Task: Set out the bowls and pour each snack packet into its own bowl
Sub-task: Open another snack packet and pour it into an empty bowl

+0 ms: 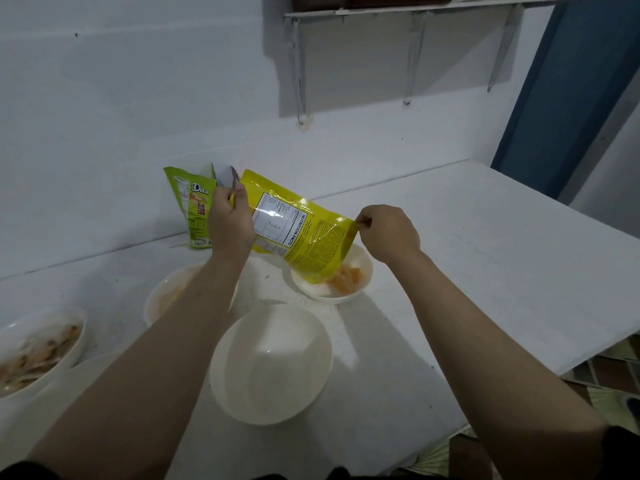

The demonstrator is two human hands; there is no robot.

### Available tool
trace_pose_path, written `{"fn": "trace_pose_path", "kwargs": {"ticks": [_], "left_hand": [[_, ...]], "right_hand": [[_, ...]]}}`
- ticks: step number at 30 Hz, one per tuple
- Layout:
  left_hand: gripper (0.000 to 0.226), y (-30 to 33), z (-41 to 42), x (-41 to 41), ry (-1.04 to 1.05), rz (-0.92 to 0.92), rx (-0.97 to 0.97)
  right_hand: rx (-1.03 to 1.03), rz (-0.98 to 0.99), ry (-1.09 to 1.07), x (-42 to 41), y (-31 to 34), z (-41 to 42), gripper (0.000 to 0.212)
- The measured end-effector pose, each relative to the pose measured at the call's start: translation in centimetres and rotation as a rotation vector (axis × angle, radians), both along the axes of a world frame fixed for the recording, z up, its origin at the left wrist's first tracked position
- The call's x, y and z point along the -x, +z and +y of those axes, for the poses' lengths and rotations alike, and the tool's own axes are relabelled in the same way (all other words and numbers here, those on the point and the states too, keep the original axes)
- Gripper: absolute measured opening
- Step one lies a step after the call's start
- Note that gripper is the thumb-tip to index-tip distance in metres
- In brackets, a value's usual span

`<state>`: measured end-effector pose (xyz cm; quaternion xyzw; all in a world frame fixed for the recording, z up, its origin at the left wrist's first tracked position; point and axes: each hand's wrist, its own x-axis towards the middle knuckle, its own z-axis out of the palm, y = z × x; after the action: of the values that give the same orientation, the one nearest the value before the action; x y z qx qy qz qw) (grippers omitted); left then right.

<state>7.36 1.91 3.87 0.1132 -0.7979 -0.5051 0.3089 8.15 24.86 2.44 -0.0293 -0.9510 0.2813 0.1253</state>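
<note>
Nearest, an empty bowl; at twelve o'clock both hands' grips, left and right, pinch the yellow packet tipped over a far bowl.

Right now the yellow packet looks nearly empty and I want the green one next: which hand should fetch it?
Left. The left hand grips the yellow packet beside the green packet; the right hand is farther away, above the far bowl.

Setting: probably a plain home kitchen or pantry corner. Indicators: white table against painted wall, bracketed wall shelf, patterned floor tiles, blue door frame.
</note>
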Motion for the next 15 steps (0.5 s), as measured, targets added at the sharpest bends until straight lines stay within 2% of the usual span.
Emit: {"fn": "trace_pose_path", "kwargs": {"ticks": [8, 15], "left_hand": [[0.025, 0.47, -0.24, 0.27, -0.022, 0.058, 0.032], [0.024, 0.7, -0.84, 0.19, -0.024, 0.053, -0.022]], "right_hand": [[0.015, 0.033, 0.003, -0.15, -0.43, -0.11, 0.025], [0.021, 0.065, 0.025, -0.42, -0.21, -0.6, 0.023]]}}
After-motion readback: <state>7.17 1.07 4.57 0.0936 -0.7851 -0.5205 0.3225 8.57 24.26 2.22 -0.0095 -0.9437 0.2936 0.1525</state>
